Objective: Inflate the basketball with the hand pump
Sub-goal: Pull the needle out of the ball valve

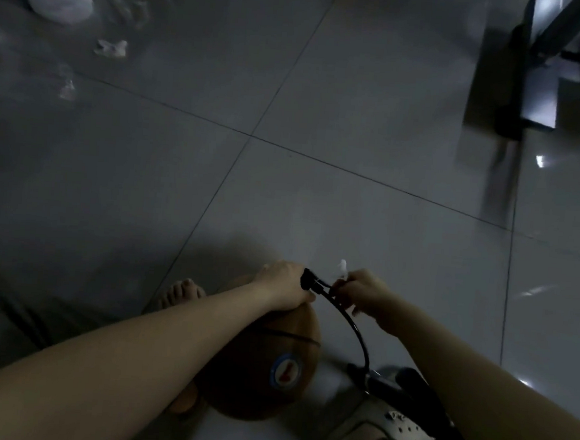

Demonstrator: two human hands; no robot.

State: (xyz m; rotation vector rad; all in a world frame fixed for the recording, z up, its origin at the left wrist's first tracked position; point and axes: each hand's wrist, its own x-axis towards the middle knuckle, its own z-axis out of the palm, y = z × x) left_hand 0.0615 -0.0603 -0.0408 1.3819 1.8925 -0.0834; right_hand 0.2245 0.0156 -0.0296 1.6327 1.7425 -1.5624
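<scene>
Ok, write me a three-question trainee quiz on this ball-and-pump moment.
1. True or false: the basketball sits on a table.
2. Which hand lies on top of the ball? A: left hand. B: right hand. C: neither.
3. Fill in: the black hose that both hands grip curves down to the ____.

Key: 1 false, it is down on the tiled floor; 2 A; 3 hand pump.

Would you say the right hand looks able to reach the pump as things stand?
Probably yes: the pump lies just under that forearm, unobstructed, though the right hand must first release the hose.
</scene>
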